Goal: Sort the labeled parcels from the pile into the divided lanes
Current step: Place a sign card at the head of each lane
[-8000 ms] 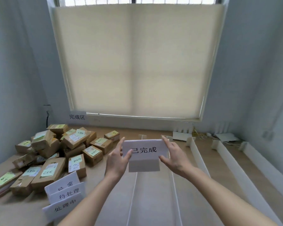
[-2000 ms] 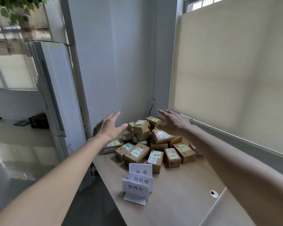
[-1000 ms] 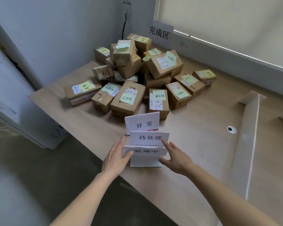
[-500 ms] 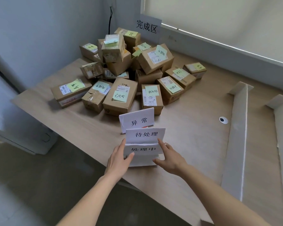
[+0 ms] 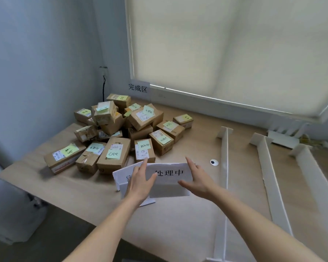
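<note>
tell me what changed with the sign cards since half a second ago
Both hands, left and right, have lifted the front sign card, reading 处理中, off the stack and raised it toward the white dividers. The remaining sign cards stay on the table, and the parcel pile is untouched.

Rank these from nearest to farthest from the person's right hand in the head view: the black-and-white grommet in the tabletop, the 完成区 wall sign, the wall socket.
1. Grommet, just right of the right hand.
2. 完成区 sign, beyond the pile.
3. Wall socket, far left corner.
</note>
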Action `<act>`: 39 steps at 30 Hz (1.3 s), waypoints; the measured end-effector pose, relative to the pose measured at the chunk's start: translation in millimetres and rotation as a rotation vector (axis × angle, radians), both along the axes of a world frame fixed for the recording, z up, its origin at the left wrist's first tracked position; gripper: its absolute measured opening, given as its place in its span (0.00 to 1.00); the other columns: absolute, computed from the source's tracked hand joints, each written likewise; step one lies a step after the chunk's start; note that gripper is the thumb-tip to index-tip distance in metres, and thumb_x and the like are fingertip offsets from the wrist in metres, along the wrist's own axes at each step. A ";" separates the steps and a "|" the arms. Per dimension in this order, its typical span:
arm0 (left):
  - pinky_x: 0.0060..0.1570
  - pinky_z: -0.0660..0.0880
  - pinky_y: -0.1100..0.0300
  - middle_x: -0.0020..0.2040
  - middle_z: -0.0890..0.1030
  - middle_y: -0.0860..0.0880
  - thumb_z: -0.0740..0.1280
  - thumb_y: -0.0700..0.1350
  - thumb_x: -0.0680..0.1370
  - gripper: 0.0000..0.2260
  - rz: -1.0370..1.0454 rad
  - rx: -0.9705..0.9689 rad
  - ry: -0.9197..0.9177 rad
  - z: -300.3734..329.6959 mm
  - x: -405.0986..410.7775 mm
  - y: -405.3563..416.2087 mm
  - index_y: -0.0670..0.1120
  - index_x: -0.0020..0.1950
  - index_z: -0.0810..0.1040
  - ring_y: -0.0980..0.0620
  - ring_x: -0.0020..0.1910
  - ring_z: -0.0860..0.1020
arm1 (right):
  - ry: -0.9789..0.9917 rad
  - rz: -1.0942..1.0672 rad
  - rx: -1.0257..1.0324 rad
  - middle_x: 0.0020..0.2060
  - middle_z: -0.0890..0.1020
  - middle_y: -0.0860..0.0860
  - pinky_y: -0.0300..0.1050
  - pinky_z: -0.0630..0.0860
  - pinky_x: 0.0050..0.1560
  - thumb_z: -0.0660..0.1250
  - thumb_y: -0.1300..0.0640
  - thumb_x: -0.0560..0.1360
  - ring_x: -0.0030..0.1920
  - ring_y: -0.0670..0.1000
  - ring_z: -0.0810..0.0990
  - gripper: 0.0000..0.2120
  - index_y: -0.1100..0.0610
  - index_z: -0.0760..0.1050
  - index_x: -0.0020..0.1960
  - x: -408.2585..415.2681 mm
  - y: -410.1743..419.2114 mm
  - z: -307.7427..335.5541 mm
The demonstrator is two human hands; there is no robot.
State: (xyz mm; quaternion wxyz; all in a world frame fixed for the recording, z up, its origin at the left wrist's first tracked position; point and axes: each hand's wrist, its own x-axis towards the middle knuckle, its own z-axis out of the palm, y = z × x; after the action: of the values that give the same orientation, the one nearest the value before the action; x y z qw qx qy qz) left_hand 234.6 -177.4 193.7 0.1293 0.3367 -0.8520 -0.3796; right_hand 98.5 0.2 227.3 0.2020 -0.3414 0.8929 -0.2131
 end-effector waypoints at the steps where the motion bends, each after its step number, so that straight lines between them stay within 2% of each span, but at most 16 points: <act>1: 0.60 0.70 0.53 0.71 0.69 0.48 0.64 0.56 0.81 0.31 -0.020 -0.021 0.030 16.7 -8.9 14.7 0.56 0.81 0.54 0.49 0.68 0.69 | 0.026 -0.011 -0.025 0.76 0.64 0.56 0.49 0.69 0.69 0.69 0.44 0.78 0.73 0.57 0.68 0.45 0.47 0.42 0.83 -4.6 20.9 17.7; 5: 0.61 0.69 0.54 0.70 0.72 0.46 0.65 0.55 0.80 0.30 -0.126 -0.082 0.151 80.8 -42.1 93.2 0.54 0.80 0.59 0.47 0.67 0.70 | 0.138 -0.086 -0.108 0.80 0.61 0.51 0.47 0.61 0.75 0.69 0.46 0.78 0.78 0.53 0.62 0.43 0.50 0.47 0.83 -16.0 124.0 85.8; 9: 0.61 0.72 0.51 0.68 0.76 0.44 0.67 0.55 0.79 0.29 -0.246 -0.142 0.250 134.5 -70.0 190.7 0.52 0.78 0.63 0.45 0.64 0.74 | 0.233 -0.200 -0.120 0.78 0.65 0.51 0.45 0.64 0.73 0.69 0.46 0.77 0.76 0.52 0.65 0.39 0.52 0.54 0.82 -19.7 238.1 139.8; 13: 0.57 0.73 0.51 0.63 0.79 0.43 0.68 0.54 0.78 0.29 -0.393 -0.183 0.305 176.3 -88.1 300.8 0.52 0.77 0.65 0.43 0.58 0.77 | 0.276 -0.345 -0.114 0.78 0.64 0.53 0.49 0.63 0.75 0.68 0.45 0.76 0.77 0.53 0.63 0.40 0.49 0.53 0.83 -12.6 358.8 177.4; 21: 0.60 0.70 0.54 0.66 0.77 0.42 0.68 0.54 0.79 0.30 -0.665 -0.226 0.376 234.9 -112.0 496.8 0.51 0.79 0.63 0.43 0.64 0.75 | 0.354 -0.596 -0.080 0.78 0.64 0.52 0.51 0.63 0.76 0.68 0.44 0.76 0.77 0.54 0.64 0.40 0.48 0.53 0.82 16.0 564.4 228.3; 31: 0.62 0.69 0.53 0.66 0.76 0.40 0.67 0.55 0.79 0.32 -0.823 -0.238 0.398 266.7 -162.5 629.6 0.50 0.80 0.59 0.41 0.65 0.74 | 0.354 -0.750 -0.096 0.76 0.64 0.53 0.45 0.64 0.72 0.69 0.47 0.77 0.75 0.54 0.66 0.40 0.48 0.52 0.83 4.1 693.3 258.9; 39: 0.60 0.69 0.53 0.67 0.74 0.42 0.65 0.56 0.80 0.31 -0.848 -0.214 0.393 261.5 -253.1 689.0 0.52 0.80 0.58 0.42 0.66 0.73 | 0.360 -0.783 -0.037 0.75 0.67 0.53 0.51 0.67 0.71 0.69 0.46 0.76 0.73 0.56 0.68 0.41 0.46 0.51 0.83 -77.9 747.8 258.6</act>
State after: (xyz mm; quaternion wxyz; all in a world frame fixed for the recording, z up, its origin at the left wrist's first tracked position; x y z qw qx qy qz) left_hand -18.5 511.6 455.2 0.1555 -0.1340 -0.9079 -0.3656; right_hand 20.7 748.0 486.0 -0.0591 -0.0122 0.9721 -0.2265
